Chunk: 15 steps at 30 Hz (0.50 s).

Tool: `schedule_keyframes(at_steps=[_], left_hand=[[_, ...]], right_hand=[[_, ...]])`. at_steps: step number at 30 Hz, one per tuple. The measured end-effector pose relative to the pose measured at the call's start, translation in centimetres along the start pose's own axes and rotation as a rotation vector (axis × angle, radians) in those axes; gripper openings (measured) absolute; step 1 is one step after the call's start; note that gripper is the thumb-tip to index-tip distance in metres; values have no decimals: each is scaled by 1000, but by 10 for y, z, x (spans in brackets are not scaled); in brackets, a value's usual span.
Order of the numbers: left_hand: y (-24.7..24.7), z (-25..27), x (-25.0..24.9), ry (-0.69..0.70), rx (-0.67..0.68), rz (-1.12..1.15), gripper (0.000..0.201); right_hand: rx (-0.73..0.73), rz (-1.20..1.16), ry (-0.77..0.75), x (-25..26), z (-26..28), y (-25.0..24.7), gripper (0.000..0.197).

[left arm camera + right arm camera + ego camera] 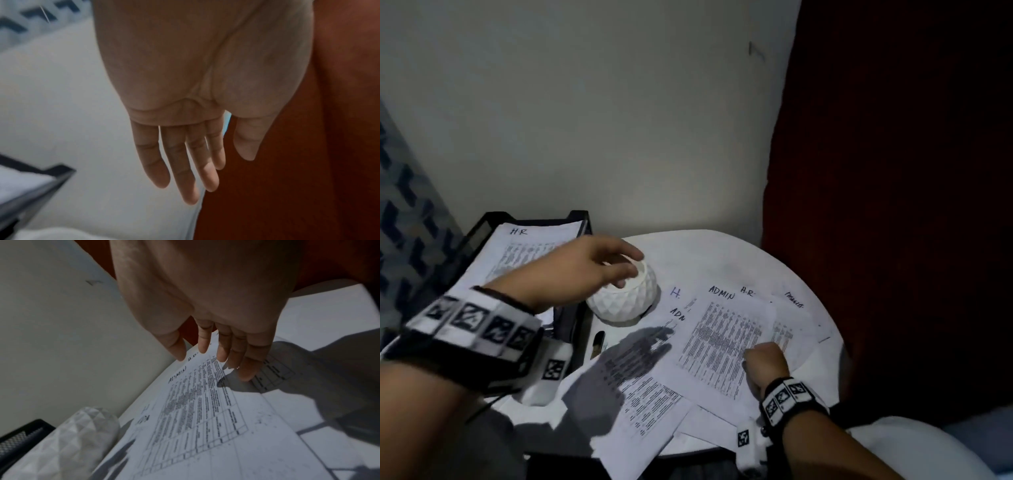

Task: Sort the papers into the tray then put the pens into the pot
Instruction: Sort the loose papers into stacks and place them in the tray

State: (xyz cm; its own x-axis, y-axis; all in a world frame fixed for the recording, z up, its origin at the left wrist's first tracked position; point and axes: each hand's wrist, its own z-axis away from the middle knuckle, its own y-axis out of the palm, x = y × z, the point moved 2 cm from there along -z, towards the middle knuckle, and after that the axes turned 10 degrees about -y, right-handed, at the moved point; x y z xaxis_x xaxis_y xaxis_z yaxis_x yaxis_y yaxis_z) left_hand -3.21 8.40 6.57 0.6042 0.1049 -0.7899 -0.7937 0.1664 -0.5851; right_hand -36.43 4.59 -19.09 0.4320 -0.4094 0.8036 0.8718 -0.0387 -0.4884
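My left hand hovers over the white faceted pot, fingers relaxed and holding nothing; the left wrist view shows its fingers straight and empty. The fingertips of my right hand rest on the printed sheet headed ADMIN, and the right wrist view shows the fingers touching that ADMIN sheet. Several more printed papers lie spread over the round white table. A black mesh tray at the left holds a sheet marked H.R. A dark pen lies between tray and papers.
A pale wall runs behind the table and a dark red curtain hangs at the right. The pot stands close beside the tray. The tray's corner shows below my left hand.
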Motion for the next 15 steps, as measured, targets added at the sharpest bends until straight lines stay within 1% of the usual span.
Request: schedule_keyframes(at_steps=[1,3,4,6,7,8,10,12,14,15], left_hand=[[16,-13,2,-6,24,-34,17],[44,-29,9,-24,65,-86,16],[57,-37,18,-50,90,-88,15],[73,-47,39,-118,136,-125,15],[78,-50,47,-138,146,-169,17],[80,-51,54,-153,144,-212,19],[80,-55,63,-183,122,-253,22],[77,-60,69,-205,102,-245,22],[73,-64,72,-226,93,-235,22],[73,-66,73,-224,91,-239,22]], right_hand=[[30,-12,20,-9,-6,3,32],[61,-20,50,-23,-12,7,30],[41,9,70,-17,-4,6,35],[5,130,105,-16,4,6,77],[-30,203,114,-13,9,6,93],[-55,264,124,-11,14,8,102],[-68,357,125,-11,21,15,113],[-65,438,108,-13,22,27,119],[-93,421,115,-16,17,38,124],[-111,374,112,-14,15,40,122]])
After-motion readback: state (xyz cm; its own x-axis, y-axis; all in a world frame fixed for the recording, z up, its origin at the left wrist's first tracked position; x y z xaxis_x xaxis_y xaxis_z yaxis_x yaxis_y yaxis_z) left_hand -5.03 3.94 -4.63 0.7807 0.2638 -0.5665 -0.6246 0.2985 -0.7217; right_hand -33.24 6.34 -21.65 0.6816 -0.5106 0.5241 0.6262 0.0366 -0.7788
